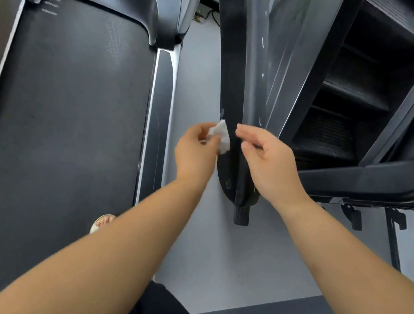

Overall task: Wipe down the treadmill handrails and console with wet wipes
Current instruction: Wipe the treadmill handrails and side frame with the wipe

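left hand (196, 150) pinches wet wipe (221, 136) | right hand (268, 159) loose, empty | I fear a weak pinch drops it off handrail (233, 57)

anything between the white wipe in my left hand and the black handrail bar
Nothing visible. The crumpled white wet wipe, pinched by the left hand, sits at the left edge of the black handrail bar; the right hand hovers opposite.

I see the belt (58, 112) at left and the steps (346, 85) at right, the rail (232, 44) running between them above the floor (230, 261). My left hand (196, 150) holds the wipe (221, 135) against the rail's left side; my right hand (269, 160) sits just right of it.
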Action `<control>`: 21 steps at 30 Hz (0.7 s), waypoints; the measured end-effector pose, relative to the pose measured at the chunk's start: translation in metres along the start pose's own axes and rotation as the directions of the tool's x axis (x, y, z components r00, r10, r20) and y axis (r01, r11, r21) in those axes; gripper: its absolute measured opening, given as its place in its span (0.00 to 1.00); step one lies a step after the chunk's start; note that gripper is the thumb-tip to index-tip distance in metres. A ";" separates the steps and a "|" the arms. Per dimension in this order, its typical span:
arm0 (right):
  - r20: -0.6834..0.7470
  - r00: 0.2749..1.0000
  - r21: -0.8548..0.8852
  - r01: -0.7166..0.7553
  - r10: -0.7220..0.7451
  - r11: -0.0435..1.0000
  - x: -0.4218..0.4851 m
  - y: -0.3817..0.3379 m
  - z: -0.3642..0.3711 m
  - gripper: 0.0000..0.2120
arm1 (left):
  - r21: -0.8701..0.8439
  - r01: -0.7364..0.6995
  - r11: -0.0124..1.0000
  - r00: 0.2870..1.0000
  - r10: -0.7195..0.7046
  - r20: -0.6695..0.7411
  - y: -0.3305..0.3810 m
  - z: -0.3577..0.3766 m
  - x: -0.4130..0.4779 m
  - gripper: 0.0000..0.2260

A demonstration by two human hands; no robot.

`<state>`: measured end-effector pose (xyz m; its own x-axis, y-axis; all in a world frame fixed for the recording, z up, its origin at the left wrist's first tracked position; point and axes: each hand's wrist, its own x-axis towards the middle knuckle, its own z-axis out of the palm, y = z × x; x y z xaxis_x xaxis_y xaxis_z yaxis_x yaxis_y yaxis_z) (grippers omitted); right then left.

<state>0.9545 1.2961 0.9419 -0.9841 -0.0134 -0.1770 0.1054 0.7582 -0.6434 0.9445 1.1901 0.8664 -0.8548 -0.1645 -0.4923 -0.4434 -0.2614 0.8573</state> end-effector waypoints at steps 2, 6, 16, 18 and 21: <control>-0.033 0.988 -0.291 0.136 -0.152 0.947 0.010 0.007 -0.003 0.18 | 0.128 -0.035 0.991 0.999 0.039 -0.032 0.001 0.003 0.029 0.13; 0.122 0.982 -0.453 0.187 -0.147 0.871 0.016 0.027 -0.001 0.24 | 0.292 -0.027 0.956 0.995 0.053 -0.082 0.002 0.017 0.078 0.11; 0.062 0.970 -0.478 0.237 -0.237 0.846 0.013 0.052 0.026 0.26 | 0.304 -0.073 0.950 0.996 0.053 0.075 -0.037 0.051 0.078 0.13; 0.059 0.966 -0.507 0.245 -0.250 0.826 0.014 0.054 0.029 0.26 | 0.249 -0.015 0.968 0.997 -0.003 0.071 -0.036 0.051 0.087 0.10; 0.056 0.963 -0.534 0.251 -0.263 0.808 0.015 0.055 0.033 0.26 | 0.201 0.052 0.978 0.996 -0.066 0.067 -0.030 0.052 0.103 0.10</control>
<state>0.9504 1.3159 0.8794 -0.9677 -0.2483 -0.0430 -0.2381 0.9568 -0.1667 0.8556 1.2302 0.7978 -0.8396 -0.0830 -0.5368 -0.5322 -0.0725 0.8435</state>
